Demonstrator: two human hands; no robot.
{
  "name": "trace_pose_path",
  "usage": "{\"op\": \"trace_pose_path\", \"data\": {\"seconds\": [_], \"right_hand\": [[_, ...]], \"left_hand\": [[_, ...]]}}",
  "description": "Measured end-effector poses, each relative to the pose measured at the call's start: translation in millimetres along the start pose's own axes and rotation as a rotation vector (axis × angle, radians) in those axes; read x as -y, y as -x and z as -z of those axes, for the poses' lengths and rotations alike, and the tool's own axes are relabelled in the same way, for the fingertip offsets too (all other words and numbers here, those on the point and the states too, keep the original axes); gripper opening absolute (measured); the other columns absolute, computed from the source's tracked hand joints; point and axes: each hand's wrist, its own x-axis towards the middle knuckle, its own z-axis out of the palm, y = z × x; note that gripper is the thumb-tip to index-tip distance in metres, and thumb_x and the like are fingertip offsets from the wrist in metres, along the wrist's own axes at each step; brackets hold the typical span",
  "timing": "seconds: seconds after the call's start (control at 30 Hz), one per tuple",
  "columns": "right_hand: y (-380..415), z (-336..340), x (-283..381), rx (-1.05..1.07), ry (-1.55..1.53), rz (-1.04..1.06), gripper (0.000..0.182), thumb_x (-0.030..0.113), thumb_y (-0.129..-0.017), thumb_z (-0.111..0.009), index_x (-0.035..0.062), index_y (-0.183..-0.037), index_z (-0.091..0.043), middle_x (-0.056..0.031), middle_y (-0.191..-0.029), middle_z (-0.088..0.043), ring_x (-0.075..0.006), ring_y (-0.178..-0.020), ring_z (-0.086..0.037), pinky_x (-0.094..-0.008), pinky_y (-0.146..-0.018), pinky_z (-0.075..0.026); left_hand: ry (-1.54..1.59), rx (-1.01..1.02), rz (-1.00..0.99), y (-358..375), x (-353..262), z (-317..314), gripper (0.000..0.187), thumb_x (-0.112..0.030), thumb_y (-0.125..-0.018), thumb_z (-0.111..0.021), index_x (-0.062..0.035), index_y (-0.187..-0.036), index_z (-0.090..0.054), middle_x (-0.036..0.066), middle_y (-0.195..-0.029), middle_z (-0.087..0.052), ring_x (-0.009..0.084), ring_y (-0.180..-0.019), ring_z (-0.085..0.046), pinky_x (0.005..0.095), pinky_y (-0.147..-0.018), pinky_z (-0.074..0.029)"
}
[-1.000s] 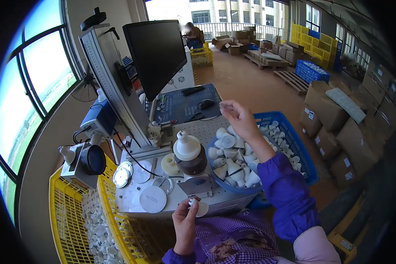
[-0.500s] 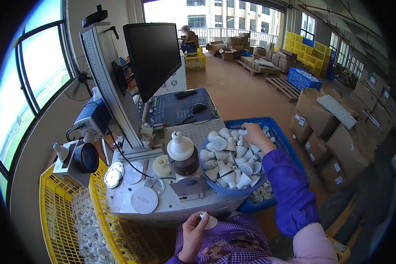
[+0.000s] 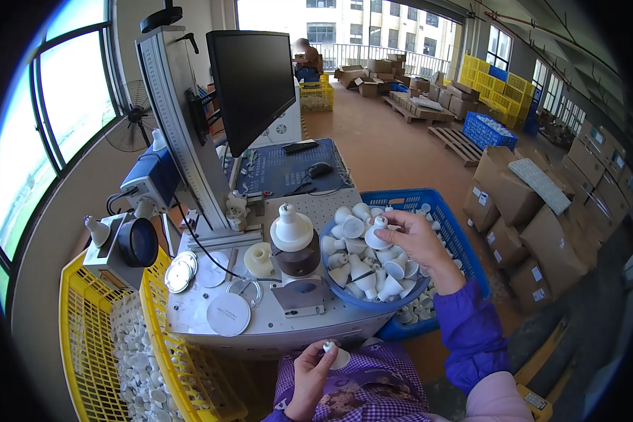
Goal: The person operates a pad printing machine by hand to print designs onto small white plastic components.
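Observation:
My left hand [image 3: 309, 376], low in front of my lap, pinches a white light bulb housing [image 3: 340, 359] near its narrow end. Over the blue basin [image 3: 352, 299] my right hand [image 3: 418, 243] grips another cone-shaped bulb housing [image 3: 378, 238], its narrow end up. Many similar white housings [image 3: 362, 274] are heaped in that basin. Left of the basin, a white bulb housing [image 3: 290, 228] stands upright on the dark round holder [image 3: 297, 260] of a metal fixture.
A yellow crate [image 3: 158, 327] of small white parts stands at the left. Metal discs [image 3: 228, 314] lie on the bench by the marking machine's column [image 3: 179, 133]. A blue crate [image 3: 475, 264] sits under the basin. Cartons [image 3: 513, 183] stack up at right; a person [image 3: 307, 62] sits far back.
My right hand has risen from the heap and drawn back toward me, with a bulb housing now showing in its fingers. My left hand stays nearly still, holding its housing.

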Motion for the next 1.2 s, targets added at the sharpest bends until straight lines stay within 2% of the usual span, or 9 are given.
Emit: {"op": "trace_pose_path", "data": {"seconds": [0.17,0.23,0.37,0.77,0.87,0.97,1.07,1.13,1.2], "right_hand": [[14.5,-13.5,-2.6,-0.002,-0.075,0.011,0.028,0.011,-0.079,-0.074,-0.002,-0.101,-0.064,-0.0034,-0.089,-0.065,-0.0075,-0.077,-0.06,-0.0211,-0.069,-0.048],[20.0,-16.8,-3.9,0.023,-0.07,-0.028,0.022,0.009,-0.08,-0.073,0.0003,-0.098,-0.063,-0.0042,-0.092,-0.065,-0.0097,-0.082,-0.06,-0.0238,-0.075,-0.05],[27.7,-24.4,-10.1,0.009,-0.144,-0.006,0.023,0.009,-0.078,-0.074,-0.0007,-0.094,-0.061,-0.0023,-0.084,-0.063,-0.0066,-0.073,-0.058,-0.0203,-0.064,-0.048],[37.4,-35.0,-9.4,0.025,-0.197,-0.05,0.022,0.01,-0.077,-0.076,0.001,-0.092,-0.062,-0.002,-0.085,-0.064,-0.0061,-0.075,-0.057,-0.0218,-0.067,-0.047],[36.3,-36.7,-4.6,0.025,-0.146,-0.028,0.023,0.01,-0.077,-0.076,0.0011,-0.093,-0.062,-0.0015,-0.085,-0.064,-0.0057,-0.073,-0.057,-0.0207,-0.065,-0.047],[27.7,-44.7,12.8,0.039,-0.172,-0.003,0.019,0.007,-0.079,-0.073,0.0019,-0.093,-0.061,-0.0059,-0.092,-0.065,-0.0115,-0.084,-0.062,-0.0262,-0.076,-0.05],[15.2,-56.5,22.9,0.016,-0.169,0.059,0.02,0.008,-0.079,-0.073,0.0021,-0.094,-0.061,-0.0062,-0.092,-0.066,-0.0111,-0.084,-0.062,-0.0257,-0.075,-0.051],[3.0,-68.4,30.2,-0.037,-0.228,0.157,0.023,0.015,-0.078,-0.076,0.0013,-0.09,-0.062,-0.0015,-0.083,-0.064,-0.0054,-0.069,-0.056,-0.0198,-0.06,-0.047],[-11.2,-78.4,33.8,-0.052,-0.188,0.195,0.023,0.016,-0.078,-0.076,0.0015,-0.089,-0.062,-0.0021,-0.082,-0.064,-0.0057,-0.069,-0.057,-0.0207,-0.061,-0.046]], "left_hand": [[0.007,0.008,-0.009,1.8,-1.8,0.1,0.02,-0.011,-0.09,-0.062,0.001,-0.106,-0.06,0.006,-0.101,-0.065,0.0093,-0.09,-0.058,0.0236,-0.082,-0.045],[0.02,0.03,-0.006,3.0,-8.0,-5.2,0.013,-0.012,-0.092,-0.058,-0.001,-0.1,-0.059,0.007,-0.101,-0.064,0.0106,-0.087,-0.058,0.0255,-0.081,-0.045],[0.035,0.019,-0.035,4.1,-15.4,-9.6,0.01,-0.012,-0.092,-0.058,-0.0027,-0.094,-0.056,0.008,-0.102,-0.063,0.0113,-0.088,-0.058,0.0257,-0.081,-0.045],[-0.028,-0.091,-0.162,-9.9,-40.2,-9.8,0.02,-0.002,-0.082,-0.068,-0.0048,-0.07,-0.052,0.002,-0.083,-0.057,0.0091,-0.073,-0.05,0.0226,-0.068,-0.04],[-0.501,-0.191,-0.644,-35.0,-83.0,-8.2,0.009,-0.005,-0.079,-0.071,-0.0015,-0.08,-0.063,0.003,-0.085,-0.055,0.0106,-0.078,-0.049,0.0239,-0.07,-0.039],[-0.713,-0.363,-0.907,-66.8,-151.7,-23.6,0.024,-0.008,-0.076,-0.074,-0.0007,-0.099,-0.069,0.006,-0.093,-0.053,0.0143,-0.083,-0.052,0.0259,-0.072,-0.042],[-0.77,-0.39,-0.963,-95.9,-192.3,-41.5,0.026,-0.014,-0.076,-0.075,0.0009,-0.097,-0.069,0.011,-0.097,-0.054,0.0196,-0.084,-0.056,0.0303,-0.073,-0.046],[-1.08,-0.274,-0.892,-113.0,-202.7,-42.8,0.029,-0.018,-0.077,-0.074,0.0012,-0.098,-0.068,0.012,-0.101,-0.056,0.0218,-0.087,-0.058,0.0303,-0.074,-0.048],[-1.054,-0.215,-0.878,-122.3,-203.2,-38.1,0.03,-0.019,-0.077,-0.074,0.0021,-0.098,-0.068,0.012,-0.103,-0.056,0.0216,-0.088,-0.059,0.0293,-0.075,-0.048]]}}
